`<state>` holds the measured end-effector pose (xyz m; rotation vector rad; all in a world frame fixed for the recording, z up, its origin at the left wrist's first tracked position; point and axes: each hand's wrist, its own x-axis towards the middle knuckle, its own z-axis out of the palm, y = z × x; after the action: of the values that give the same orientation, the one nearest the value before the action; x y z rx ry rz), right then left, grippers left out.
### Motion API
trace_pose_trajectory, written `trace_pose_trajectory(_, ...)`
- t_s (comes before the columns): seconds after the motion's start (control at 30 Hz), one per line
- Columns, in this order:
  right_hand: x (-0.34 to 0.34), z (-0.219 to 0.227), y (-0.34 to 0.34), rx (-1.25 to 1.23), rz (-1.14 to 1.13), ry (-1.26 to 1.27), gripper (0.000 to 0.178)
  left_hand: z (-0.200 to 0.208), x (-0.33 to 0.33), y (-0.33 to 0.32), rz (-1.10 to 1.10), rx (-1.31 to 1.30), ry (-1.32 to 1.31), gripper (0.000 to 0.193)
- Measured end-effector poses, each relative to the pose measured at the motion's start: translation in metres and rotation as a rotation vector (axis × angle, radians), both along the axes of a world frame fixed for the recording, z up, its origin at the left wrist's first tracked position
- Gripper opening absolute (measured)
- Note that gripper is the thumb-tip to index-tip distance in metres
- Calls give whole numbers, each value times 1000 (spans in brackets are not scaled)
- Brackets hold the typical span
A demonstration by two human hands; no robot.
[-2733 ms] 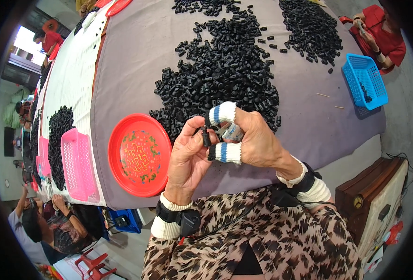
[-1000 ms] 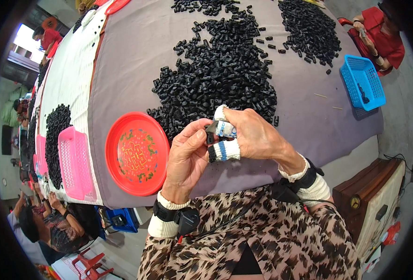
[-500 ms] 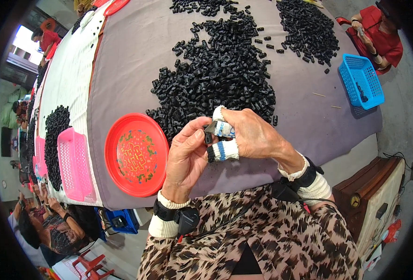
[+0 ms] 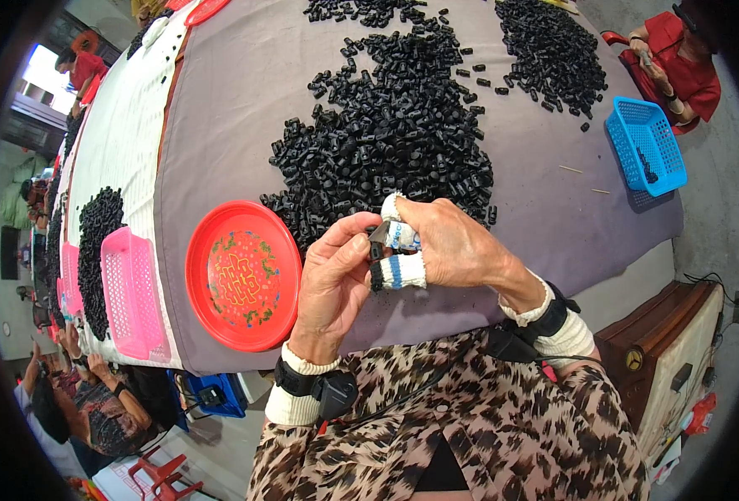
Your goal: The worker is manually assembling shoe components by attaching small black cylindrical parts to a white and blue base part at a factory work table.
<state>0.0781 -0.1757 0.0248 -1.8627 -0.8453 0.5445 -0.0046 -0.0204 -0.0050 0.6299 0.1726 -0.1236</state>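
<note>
While the left hand (image 4: 333,282) pinches a small black plastic piece (image 4: 376,250) between thumb and fingertips, the right hand (image 4: 465,248), closed and partly sleeved in white knit, grips a grey blade (image 4: 379,232) with a white-and-blue wrap (image 4: 402,235). The blade lies at the piece; contact is too small to confirm. Beyond the hands, a heap of similar black pieces (image 4: 386,142) covers part of the grey tablecloth (image 4: 236,108). Left: round red tray (image 4: 202,311). Far right: blue perforated basket (image 4: 668,181).
</note>
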Motion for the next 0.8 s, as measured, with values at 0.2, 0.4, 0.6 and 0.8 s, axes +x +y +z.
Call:
trace_pose_trajectory(0.2,0,3,-1,-18,27,-14,42,2,-1,0,-18,22,-21,24)
trace_pose_trajectory(0.4,0,8,-3,19,-1,111,41,3,0,-1,-26,37,-41,23)
trace_pose_trajectory(0.6,-2,5,-4,42,-17,116,41,1,-1,-1,-7,31,-37,24)
trace_pose_trajectory(0.8,-2,4,-3,35,-6,60,41,2,-2,-1,-15,36,-19,24)
